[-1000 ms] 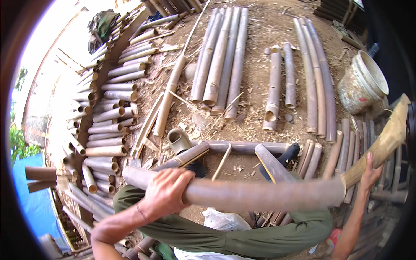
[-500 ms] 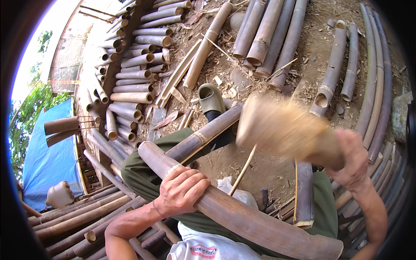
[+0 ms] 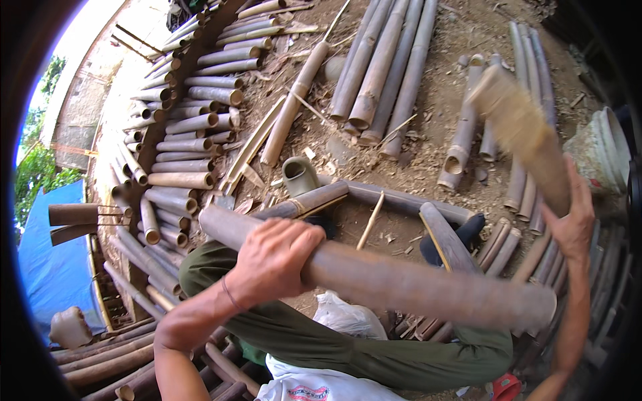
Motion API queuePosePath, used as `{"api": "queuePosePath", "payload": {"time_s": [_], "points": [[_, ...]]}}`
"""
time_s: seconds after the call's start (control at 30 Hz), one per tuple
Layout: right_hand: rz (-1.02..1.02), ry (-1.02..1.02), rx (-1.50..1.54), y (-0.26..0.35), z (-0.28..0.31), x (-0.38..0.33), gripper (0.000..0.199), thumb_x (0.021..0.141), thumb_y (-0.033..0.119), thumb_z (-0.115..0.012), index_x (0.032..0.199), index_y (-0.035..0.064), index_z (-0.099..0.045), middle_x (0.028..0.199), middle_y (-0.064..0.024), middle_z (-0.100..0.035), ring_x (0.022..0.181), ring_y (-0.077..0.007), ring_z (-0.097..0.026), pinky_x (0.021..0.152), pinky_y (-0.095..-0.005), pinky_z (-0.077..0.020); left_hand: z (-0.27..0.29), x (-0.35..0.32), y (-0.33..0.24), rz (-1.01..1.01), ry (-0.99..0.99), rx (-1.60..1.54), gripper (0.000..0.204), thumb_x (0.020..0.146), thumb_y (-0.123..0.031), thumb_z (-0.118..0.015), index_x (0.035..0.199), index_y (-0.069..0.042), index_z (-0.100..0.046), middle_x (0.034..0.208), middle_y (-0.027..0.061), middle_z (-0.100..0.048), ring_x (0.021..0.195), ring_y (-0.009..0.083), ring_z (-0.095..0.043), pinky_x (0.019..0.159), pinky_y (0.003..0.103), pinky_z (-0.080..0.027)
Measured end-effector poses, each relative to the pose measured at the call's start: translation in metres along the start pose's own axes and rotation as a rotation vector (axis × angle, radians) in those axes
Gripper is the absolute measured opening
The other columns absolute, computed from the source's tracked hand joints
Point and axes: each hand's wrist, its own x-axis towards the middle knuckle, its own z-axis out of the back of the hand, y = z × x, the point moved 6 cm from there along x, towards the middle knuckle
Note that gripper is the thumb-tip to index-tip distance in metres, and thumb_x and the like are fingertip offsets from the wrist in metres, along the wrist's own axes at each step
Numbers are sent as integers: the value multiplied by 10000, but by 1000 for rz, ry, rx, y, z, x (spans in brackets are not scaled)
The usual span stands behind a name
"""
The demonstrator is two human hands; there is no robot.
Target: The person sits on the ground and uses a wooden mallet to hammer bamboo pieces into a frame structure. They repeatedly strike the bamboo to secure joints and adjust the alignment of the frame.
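Note:
My left hand (image 3: 273, 257) is wrapped over a brown bamboo pole (image 3: 414, 279), toward its left end. The pole lies across my lap area, slanting down to the right, slightly blurred at its right end. My right hand (image 3: 570, 217) grips the narrow end of a rough wooden mallet (image 3: 518, 127), raised at the right and blurred. Beyond the pole, a bamboo piece (image 3: 311, 200) at the left and a split bamboo piece (image 3: 449, 237) at the right point away from me. A thin bamboo stick (image 3: 371, 220) stands tilted between them.
Cut bamboo sections (image 3: 194, 140) are stacked at the left. Long poles (image 3: 381, 73) lie at the far middle, and more at the right. A green-brown shoe (image 3: 299, 176) and wood chips are on the dirt. A white plastic bag (image 3: 344, 315) sits below the pole.
The mallet has swung up and to the right, away from the pole. The bamboo pole has risen off my legs, its right end most, with my left hand still on it. The view has shifted.

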Motion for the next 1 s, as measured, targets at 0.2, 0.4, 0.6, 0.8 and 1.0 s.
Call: {"api": "queuePosePath", "payload": {"time_s": [0.2,0.4,0.6,0.8,1.0], "points": [[-358,-231,296,-53,161,-24,690,958,246,-651,1530,16,-342,1437,-125,-501,1281,-231,-517,1075,-336,-393,25,93,41,181,289,47,550,537,-259,-846,1020,-56,-679,947,180,-716,933,329,-703,825,420,-555],[-280,-131,705,120,141,27,832,878,289,-705,1528,-42,-303,1417,-177,-510,1285,-244,-514,1105,-345,-372,33,143,69,-85,-210,200,596,626,-328,-885,1059,-31,-601,996,152,-659,983,335,-673,869,434,-549],[-280,185,471,186,56,112,1079,802,471,-738,1545,-91,-193,1419,-321,-494,1320,-365,-515,1131,-398,-386,22,158,82,13,-338,229,371,708,-98,-723,1039,-18,-574,956,167,-681,947,329,-689,834,429,-552],[-117,24,741,241,48,169,1070,815,483,-721,1541,-95,-189,1443,-317,-478,1291,-368,-542,1137,-421,-387,20,163,85,9,-282,194,293,715,-100,-711,967,-8,-593,947,185,-683,921,334,-700,794,445,-558],[-373,391,536,211,-24,161,987,789,411,-761,1542,-14,-284,1390,-253,-561,1241,-309,-583,1105,-360,-407,20,163,81,-38,-320,221,186,742,-90,-655,912,-22,-622,824,167,-696,851,328,-717,736,427,-581]]}}
